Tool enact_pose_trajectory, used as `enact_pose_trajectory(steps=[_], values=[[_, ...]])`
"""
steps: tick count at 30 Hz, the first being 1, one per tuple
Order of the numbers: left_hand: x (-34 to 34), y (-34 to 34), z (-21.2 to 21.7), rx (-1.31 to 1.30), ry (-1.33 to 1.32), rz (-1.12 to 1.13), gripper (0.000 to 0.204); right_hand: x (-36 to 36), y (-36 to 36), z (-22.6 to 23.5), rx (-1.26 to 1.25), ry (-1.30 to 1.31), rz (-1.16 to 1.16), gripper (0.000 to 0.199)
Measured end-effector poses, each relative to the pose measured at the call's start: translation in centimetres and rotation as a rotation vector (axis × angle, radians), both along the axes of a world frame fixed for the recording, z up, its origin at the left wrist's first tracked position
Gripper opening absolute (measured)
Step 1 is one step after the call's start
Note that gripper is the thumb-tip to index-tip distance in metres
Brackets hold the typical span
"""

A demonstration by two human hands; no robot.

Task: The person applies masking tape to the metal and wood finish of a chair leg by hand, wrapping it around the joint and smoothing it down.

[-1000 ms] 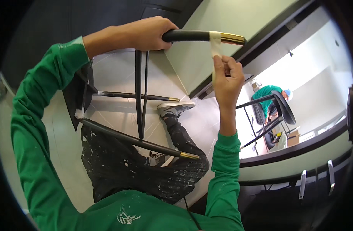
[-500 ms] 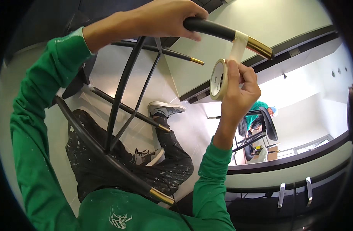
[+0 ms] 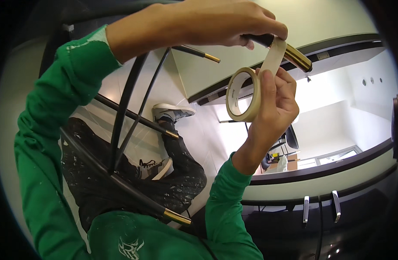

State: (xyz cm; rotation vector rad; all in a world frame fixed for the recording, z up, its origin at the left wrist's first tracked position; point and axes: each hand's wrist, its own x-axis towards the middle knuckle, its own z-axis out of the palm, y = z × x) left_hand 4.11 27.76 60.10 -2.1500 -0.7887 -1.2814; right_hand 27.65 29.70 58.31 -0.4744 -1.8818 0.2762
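Note:
My left hand (image 3: 233, 21) grips a black chair leg (image 3: 260, 40) close to its gold end cap (image 3: 298, 58). One of its fingers presses on a strip of pale masking tape (image 3: 273, 56) that crosses the leg by the gold edge. The strip runs down to the tape roll (image 3: 236, 93), which my right hand (image 3: 277, 102) pinches at its side, just below the leg. The upturned chair's other legs are black with gold ends. One leg (image 3: 138, 195) slants over my lap, and thin crossbars (image 3: 140, 112) join the frame. The seat is mostly hidden by my left arm.
My bent legs and grey shoes (image 3: 175, 112) are on the tiled floor (image 3: 210, 143) under the chair. At the lower right stand dark glossy cabinets (image 3: 277, 225) with metal handles (image 3: 306, 210). A bright framed opening (image 3: 324, 173) at the right shows another dark chair (image 3: 291, 136) and a window.
My left hand has slid along the leg toward the gold end, and a finger now touches the tape. The roll has turned to show its open middle. The whole view has shifted slightly.

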Motion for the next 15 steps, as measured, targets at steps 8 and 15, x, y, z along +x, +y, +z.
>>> enact_pose_trajectory(steps=[8,15], values=[[0.0,-0.5,0.3,-0.169,-0.036,-0.049,0.051,-0.7,-2.3,0.1,-0.126,0.077,0.02,0.016],[-0.3,-2.4,1.0,-0.356,-0.065,-0.179,0.052,-0.9,-3.6,1.2,-0.154,0.126,0.108,0.019]])
